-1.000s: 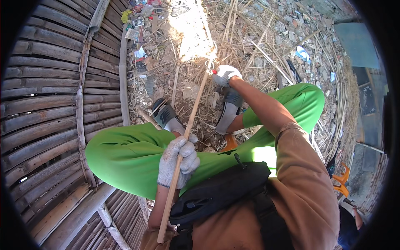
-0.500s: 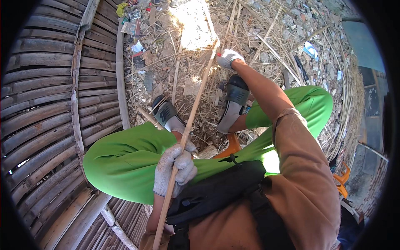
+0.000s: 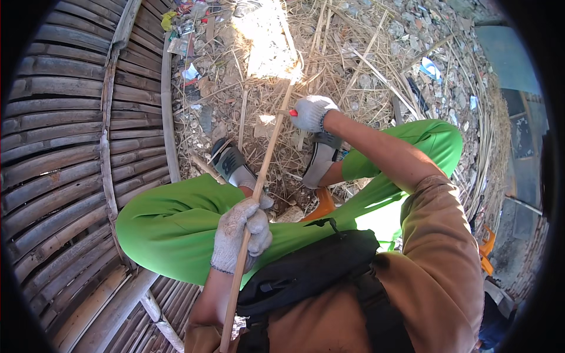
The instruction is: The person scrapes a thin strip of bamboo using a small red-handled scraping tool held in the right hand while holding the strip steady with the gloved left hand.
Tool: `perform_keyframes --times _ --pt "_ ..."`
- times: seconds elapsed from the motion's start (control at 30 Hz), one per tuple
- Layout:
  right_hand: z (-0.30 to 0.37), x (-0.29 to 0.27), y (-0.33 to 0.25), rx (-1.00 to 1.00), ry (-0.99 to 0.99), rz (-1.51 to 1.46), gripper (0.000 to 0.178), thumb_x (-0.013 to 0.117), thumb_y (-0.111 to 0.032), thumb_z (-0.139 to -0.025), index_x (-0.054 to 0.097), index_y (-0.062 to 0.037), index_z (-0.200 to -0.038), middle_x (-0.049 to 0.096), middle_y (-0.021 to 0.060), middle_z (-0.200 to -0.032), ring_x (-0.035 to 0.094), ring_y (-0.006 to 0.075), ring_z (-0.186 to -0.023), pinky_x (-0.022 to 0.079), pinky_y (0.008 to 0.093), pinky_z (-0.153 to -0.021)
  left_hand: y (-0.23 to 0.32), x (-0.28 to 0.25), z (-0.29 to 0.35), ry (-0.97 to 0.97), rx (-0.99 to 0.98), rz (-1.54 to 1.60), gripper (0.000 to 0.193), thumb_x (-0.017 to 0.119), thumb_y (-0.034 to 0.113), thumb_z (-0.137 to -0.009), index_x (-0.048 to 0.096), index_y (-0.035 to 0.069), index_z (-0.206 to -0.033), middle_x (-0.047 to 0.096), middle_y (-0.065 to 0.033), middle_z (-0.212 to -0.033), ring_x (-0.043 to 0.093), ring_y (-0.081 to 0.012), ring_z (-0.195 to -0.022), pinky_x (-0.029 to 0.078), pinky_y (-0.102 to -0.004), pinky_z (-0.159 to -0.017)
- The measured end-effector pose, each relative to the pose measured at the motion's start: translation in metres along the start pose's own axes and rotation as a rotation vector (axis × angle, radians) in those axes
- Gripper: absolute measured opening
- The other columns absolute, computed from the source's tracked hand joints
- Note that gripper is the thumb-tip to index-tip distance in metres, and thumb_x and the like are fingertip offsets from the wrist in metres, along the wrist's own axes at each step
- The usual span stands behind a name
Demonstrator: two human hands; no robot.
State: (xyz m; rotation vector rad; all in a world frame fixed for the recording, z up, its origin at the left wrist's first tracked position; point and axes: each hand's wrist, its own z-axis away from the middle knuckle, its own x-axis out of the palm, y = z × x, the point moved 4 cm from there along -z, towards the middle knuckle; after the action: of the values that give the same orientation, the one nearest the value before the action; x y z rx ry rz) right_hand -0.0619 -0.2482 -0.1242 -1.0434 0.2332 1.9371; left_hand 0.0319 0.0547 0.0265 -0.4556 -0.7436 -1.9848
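Note:
A long, narrow bamboo strip (image 3: 272, 144) slants from beside my waist up and away over the ground. My left hand (image 3: 241, 232), in a whitish knit glove, is closed around its lower part, above my left thigh. Farther along, my gloved right hand (image 3: 314, 113) grips a small red-handled knife (image 3: 292, 112). Its short blade reaches left to the strip and seems to touch it; the exact contact is too small to tell. Most of the knife's handle is hidden in the glove.
Bamboo slats (image 3: 59, 126) form a surface along the left. Straw, wood shavings and litter (image 3: 365, 70) cover the ground ahead. My sandalled feet (image 3: 235, 162) stand under the strip. Part of an orange plastic seat (image 3: 321, 203) shows between my legs, and a black bag (image 3: 312, 265) lies across my waist.
My right hand has come nearer along the strip with the knife, its elbow bending outward. My left hand keeps its hold and has shifted slightly left.

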Motion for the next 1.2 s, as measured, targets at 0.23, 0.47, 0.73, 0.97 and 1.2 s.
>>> perform_keyframes --times 0.23,0.47,0.73,0.97,1.2 --pt "-0.100 0.026 0.080 0.064 0.085 0.012 0.060 0.054 -0.057 -0.099 0.077 -0.0068 -0.122 0.077 0.0178 -0.122 0.076 0.0383 -0.109 0.059 0.0469 -0.092 -0.001 0.000 -0.002 0.006 0.007 0.008 0.033 0.055 0.023 -0.111 0.062 -0.007 -0.123 0.052 0.0003 -0.067 0.044 -0.0122 -0.042 0.037 -0.0299 -0.042" --pt "-0.123 0.008 0.089 0.155 0.017 -0.014 0.051 0.058 -0.044 -0.099 0.076 -0.0029 -0.123 0.076 0.0220 -0.126 0.075 0.0392 -0.114 0.059 0.0481 -0.094 0.003 -0.004 -0.003 0.016 0.007 0.038 0.034 0.055 0.022 -0.111 0.062 -0.007 -0.125 0.052 0.0005 -0.067 0.044 -0.0123 -0.041 0.037 -0.0297 -0.041" --pt "-0.143 0.024 0.126 0.341 0.146 -0.092 0.052 0.058 -0.043 -0.098 0.074 -0.0058 -0.130 0.072 0.0240 -0.133 0.070 0.0398 -0.125 0.057 0.0476 -0.101 0.006 -0.003 -0.002 -0.002 0.038 -0.006 0.036 0.053 0.024 -0.112 0.061 -0.008 -0.127 0.050 0.0008 -0.066 0.042 -0.0110 -0.041 0.036 -0.0293 -0.041" --pt "-0.109 0.015 0.126 0.308 0.078 -0.353 0.057 0.054 -0.048 -0.099 0.076 0.0010 -0.121 0.077 0.0230 -0.119 0.075 0.0369 -0.107 0.058 0.0480 -0.091 0.018 0.014 0.012 -0.074 0.081 -0.045 0.036 0.051 0.024 -0.112 0.061 -0.007 -0.127 0.050 0.0003 -0.066 0.044 -0.0114 -0.041 0.036 -0.0285 -0.042" --pt "-0.032 -0.061 0.124 -0.007 0.392 -0.943 0.047 0.056 -0.045 -0.103 0.073 -0.0043 -0.088 0.067 0.0046 -0.070 0.058 0.0177 -0.051 0.046 0.0364 -0.049 0.054 0.046 0.036 -0.112 0.240 -0.245 0.036 0.056 0.022 -0.108 0.061 -0.009 -0.124 0.053 0.0008 -0.066 0.046 -0.0098 -0.041 0.036 -0.0268 -0.038"
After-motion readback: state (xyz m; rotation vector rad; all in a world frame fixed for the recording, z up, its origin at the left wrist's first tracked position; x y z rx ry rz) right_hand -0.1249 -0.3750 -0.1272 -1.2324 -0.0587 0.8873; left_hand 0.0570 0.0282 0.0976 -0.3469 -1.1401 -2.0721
